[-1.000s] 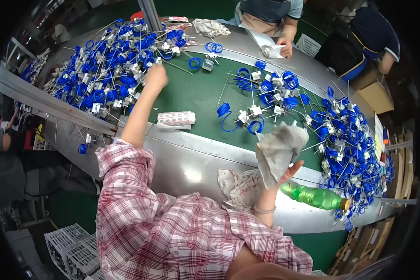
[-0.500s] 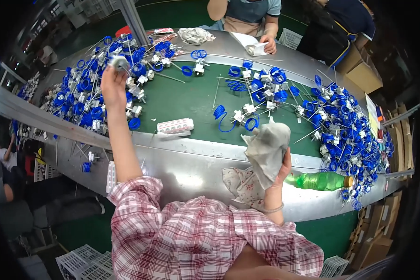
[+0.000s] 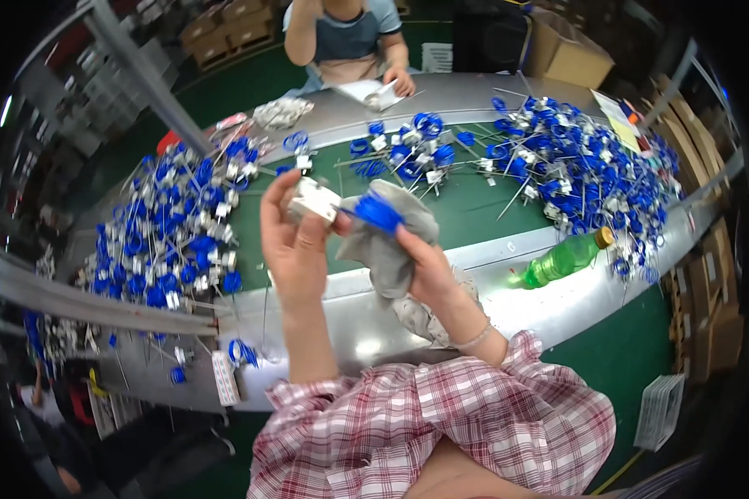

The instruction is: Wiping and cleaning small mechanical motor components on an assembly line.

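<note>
Near the middle of the view, my left hand (image 3: 295, 249) pinches a small white block-shaped part (image 3: 314, 200) between thumb and fingers. A coil of blue tubing or wire (image 3: 379, 213) lies beside the part and seems joined to it. My right hand (image 3: 433, 270) is closed on a grey cloth (image 3: 387, 270), its thumb and fingers pressing the blue coil against the fabric. Both hands are raised above the near metal edge of the table, close together. Behind the cloth, a patterned rag (image 3: 420, 320) lies partly hidden on the metal.
Heaps of similar blue-coiled parts lie at left (image 3: 175, 224) and right (image 3: 587, 158), with a smaller cluster (image 3: 424, 150) between. A green bottle (image 3: 562, 259) lies at right near thin protruding rods. A metal post (image 3: 154, 79) rises at left. Across the table sits another person (image 3: 349, 41).
My left hand has come from the left heap to the centre, carrying the white part. My right hand, still with the cloth, now grips the blue coil. The whole view has shifted.
</note>
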Tool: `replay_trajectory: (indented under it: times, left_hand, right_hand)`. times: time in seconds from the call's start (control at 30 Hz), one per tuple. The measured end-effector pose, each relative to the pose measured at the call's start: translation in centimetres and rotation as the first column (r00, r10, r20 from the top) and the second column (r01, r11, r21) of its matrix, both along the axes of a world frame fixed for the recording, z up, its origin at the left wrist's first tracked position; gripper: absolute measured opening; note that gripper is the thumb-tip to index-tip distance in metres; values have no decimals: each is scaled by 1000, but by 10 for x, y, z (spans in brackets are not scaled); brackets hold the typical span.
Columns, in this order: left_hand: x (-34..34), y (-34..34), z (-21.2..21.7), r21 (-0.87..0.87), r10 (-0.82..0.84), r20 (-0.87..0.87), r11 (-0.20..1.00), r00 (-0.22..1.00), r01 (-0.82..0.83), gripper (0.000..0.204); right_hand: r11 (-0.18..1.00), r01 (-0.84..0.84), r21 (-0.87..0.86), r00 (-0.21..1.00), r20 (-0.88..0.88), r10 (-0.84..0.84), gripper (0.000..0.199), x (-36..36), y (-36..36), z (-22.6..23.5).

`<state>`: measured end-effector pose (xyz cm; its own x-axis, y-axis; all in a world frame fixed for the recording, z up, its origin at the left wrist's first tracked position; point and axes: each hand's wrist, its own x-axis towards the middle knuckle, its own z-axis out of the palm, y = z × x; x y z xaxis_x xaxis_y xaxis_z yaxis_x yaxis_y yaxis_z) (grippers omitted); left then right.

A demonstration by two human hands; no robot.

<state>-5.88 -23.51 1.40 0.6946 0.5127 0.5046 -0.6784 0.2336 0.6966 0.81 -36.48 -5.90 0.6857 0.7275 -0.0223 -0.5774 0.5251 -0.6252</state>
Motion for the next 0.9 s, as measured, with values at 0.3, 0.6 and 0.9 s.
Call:
replay_trajectory:
  times: [0.3, 0.6, 0.9]
  left_hand:
    - [26, -23, -37, 253, 325, -152, 926, 933, -281, 44]
    - [24, 7, -62, -370, -186, -93, 918, 978, 139, 40]
    - [13, 6, -83, -534, -341, -80, 808, 937, 249, 37]
  right_hand:
    - [961, 264, -85, 956, 153, -249, 32, -19, 5, 11]
    - [928, 352, -125, 923, 209, -323, 29, -7, 20, 28]
    - [842, 524, -124, 462, 873, -159, 31, -9, 27, 34]
